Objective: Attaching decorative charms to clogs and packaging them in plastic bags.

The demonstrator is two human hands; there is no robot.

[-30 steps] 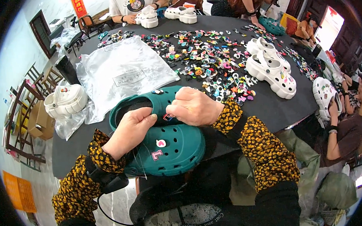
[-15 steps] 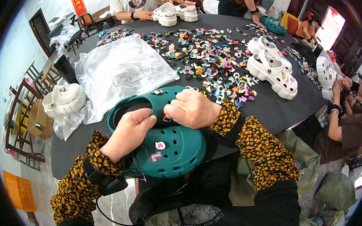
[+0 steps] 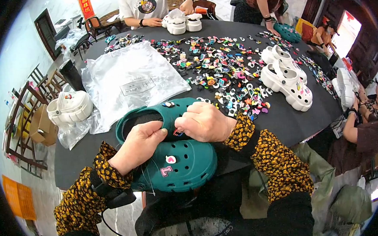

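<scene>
Two teal clogs lie at the table's near edge, a far clog [image 3: 184,104] and a near clog [image 3: 196,161]. My left hand [image 3: 139,143] is closed on the rim of the far clog's foot opening, thumb on top and fingers hidden inside. Pressed against that clog's upper, my right hand [image 3: 208,122] pinches a small multicoloured shoe charm [image 3: 177,132], mostly covered by the fingers. Another charm [image 3: 168,104] sits higher on the same upper. On the near clog are a white charm with a pink heart [image 3: 171,159] and a pink letter charm [image 3: 166,171].
Loose charms [image 3: 234,74] spread across the black table [image 3: 280,123]. A clear plastic bag [image 3: 125,70] lies at left, beside a white clog [image 3: 69,108]. White clogs [image 3: 284,84] stand at right. Co-workers around the table handle other clogs, including a person in white [image 3: 152,12].
The whole view has shifted slightly, so the clogs and table appear a little lower. Both hands keep their holds on the far clog and charm. Across the table, a co-worker's hand has lifted off the white clogs.
</scene>
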